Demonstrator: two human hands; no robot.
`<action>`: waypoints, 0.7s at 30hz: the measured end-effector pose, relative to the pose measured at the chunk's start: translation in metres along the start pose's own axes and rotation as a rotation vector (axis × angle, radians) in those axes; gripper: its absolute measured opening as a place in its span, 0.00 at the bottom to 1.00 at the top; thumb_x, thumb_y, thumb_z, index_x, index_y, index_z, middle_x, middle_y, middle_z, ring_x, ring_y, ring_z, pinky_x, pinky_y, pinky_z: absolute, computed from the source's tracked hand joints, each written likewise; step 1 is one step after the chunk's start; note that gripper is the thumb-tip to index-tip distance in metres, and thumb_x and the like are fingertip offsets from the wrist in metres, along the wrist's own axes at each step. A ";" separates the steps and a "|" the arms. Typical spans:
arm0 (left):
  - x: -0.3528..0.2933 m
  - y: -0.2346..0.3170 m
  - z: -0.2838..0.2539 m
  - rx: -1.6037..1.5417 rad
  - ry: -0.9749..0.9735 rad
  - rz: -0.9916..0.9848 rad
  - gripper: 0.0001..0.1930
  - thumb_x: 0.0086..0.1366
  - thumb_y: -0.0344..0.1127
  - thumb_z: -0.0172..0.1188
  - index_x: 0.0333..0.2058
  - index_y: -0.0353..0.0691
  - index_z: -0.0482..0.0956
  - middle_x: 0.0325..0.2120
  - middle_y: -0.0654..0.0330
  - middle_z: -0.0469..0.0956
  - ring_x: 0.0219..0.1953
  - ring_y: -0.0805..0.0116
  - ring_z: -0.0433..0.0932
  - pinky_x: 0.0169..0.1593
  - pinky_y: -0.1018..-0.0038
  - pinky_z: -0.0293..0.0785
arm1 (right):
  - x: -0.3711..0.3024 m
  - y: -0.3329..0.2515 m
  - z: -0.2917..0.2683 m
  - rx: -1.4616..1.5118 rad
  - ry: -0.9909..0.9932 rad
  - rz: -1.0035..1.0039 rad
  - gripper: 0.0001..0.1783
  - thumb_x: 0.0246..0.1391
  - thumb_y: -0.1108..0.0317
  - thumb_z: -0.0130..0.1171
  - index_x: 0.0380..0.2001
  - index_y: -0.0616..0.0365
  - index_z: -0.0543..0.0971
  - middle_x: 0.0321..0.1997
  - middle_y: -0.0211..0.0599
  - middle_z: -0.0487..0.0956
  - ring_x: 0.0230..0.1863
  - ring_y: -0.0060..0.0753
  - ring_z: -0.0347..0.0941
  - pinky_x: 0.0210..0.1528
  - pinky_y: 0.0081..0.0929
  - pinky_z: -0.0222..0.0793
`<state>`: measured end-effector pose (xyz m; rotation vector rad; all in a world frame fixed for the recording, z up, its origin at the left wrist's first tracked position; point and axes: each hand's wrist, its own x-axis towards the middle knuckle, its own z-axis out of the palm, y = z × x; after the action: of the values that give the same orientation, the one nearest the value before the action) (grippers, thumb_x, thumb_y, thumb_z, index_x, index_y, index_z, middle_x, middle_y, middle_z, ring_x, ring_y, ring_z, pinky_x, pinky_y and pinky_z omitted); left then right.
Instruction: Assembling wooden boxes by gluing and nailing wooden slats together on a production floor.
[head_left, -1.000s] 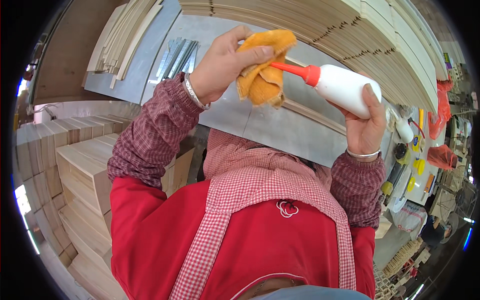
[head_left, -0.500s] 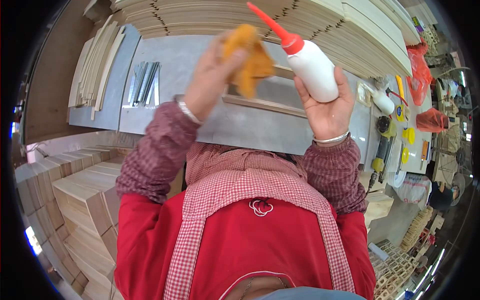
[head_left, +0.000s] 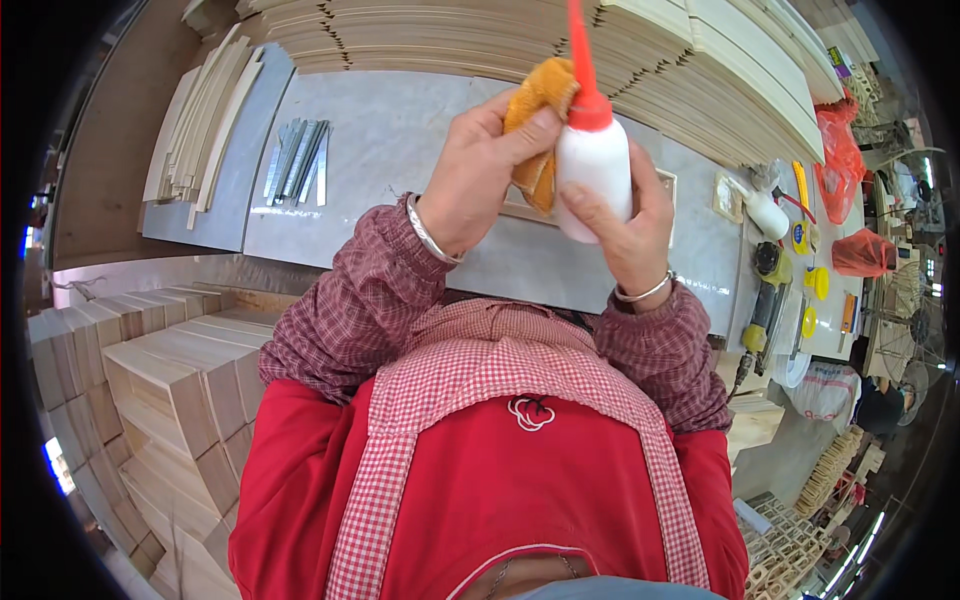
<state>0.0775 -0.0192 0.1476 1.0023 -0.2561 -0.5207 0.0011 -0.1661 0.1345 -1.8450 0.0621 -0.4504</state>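
My right hand (head_left: pixel 640 225) is closed round a white squeeze bottle (head_left: pixel 592 175) with a long red nozzle (head_left: pixel 581 62), held upright above the table. An orange cloth (head_left: pixel 543 110) is pinched in my left hand (head_left: pixel 480 165), pressed up against the bottle's shoulder and the base of the nozzle. Below both hands, a wooden frame (head_left: pixel 672 185) lies on the grey table (head_left: pixel 385 130), largely hidden behind the hands and bottle.
Stacked wooden boards (head_left: pixel 450 35) line the far side. To the left lie thin wood strips (head_left: pixel 212 125) and metal strips (head_left: pixel 297 160). On the right are another white bottle (head_left: pixel 768 214), a power drill (head_left: pixel 765 300), yellow tape rolls (head_left: pixel 817 282) and red plastic bags (head_left: pixel 840 165). Wooden boxes (head_left: pixel 170 370) stand lower left.
My left hand has brought the cloth rightward against the bottle. The bottle, tilted to the left before, is now nearly upright and further left, and my right hand's grip has turned round it.
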 end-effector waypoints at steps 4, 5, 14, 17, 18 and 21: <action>-0.008 0.001 0.008 0.332 0.024 0.157 0.10 0.62 0.31 0.55 0.41 0.33 0.76 0.37 0.58 0.75 0.34 0.73 0.74 0.39 0.81 0.71 | 0.000 -0.005 0.005 0.067 0.089 0.080 0.35 0.38 0.70 0.71 0.52 0.62 0.69 0.45 0.43 0.75 0.41 0.33 0.74 0.43 0.23 0.72; -0.008 0.001 0.009 0.441 0.032 0.209 0.10 0.61 0.30 0.55 0.40 0.33 0.76 0.37 0.58 0.75 0.34 0.72 0.74 0.39 0.81 0.71 | 0.000 -0.006 0.005 0.089 0.119 0.107 0.35 0.38 0.70 0.71 0.52 0.62 0.68 0.45 0.43 0.75 0.42 0.33 0.74 0.43 0.23 0.72; -0.003 0.009 0.002 0.331 0.004 0.292 0.12 0.60 0.30 0.56 0.43 0.35 0.76 0.40 0.58 0.74 0.40 0.70 0.73 0.42 0.77 0.70 | 0.003 0.001 -0.017 0.592 0.033 0.450 0.30 0.46 0.66 0.63 0.51 0.67 0.67 0.44 0.46 0.75 0.38 0.33 0.74 0.39 0.21 0.74; 0.001 0.016 -0.010 -0.046 0.056 -0.021 0.12 0.61 0.31 0.54 0.43 0.36 0.75 0.43 0.58 0.73 0.42 0.70 0.72 0.44 0.77 0.69 | 0.000 -0.004 -0.017 0.784 -0.004 0.544 0.30 0.48 0.63 0.60 0.52 0.68 0.65 0.43 0.47 0.74 0.37 0.35 0.74 0.37 0.23 0.75; 0.001 0.015 -0.013 -0.115 0.079 -0.033 0.12 0.61 0.31 0.54 0.43 0.36 0.75 0.42 0.58 0.73 0.41 0.71 0.72 0.45 0.77 0.68 | -0.001 -0.005 -0.017 0.793 -0.013 0.539 0.31 0.49 0.62 0.58 0.53 0.69 0.63 0.42 0.48 0.73 0.37 0.37 0.74 0.36 0.25 0.75; 0.001 0.014 -0.015 -0.253 0.130 -0.058 0.12 0.61 0.32 0.54 0.44 0.37 0.74 0.42 0.58 0.73 0.41 0.71 0.72 0.46 0.77 0.67 | -0.004 -0.005 -0.016 0.812 -0.033 0.531 0.33 0.51 0.58 0.53 0.54 0.70 0.59 0.41 0.49 0.72 0.38 0.41 0.74 0.34 0.28 0.76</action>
<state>0.0894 -0.0029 0.1516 0.7945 -0.0433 -0.5245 -0.0085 -0.1785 0.1422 -0.9780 0.2943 -0.0418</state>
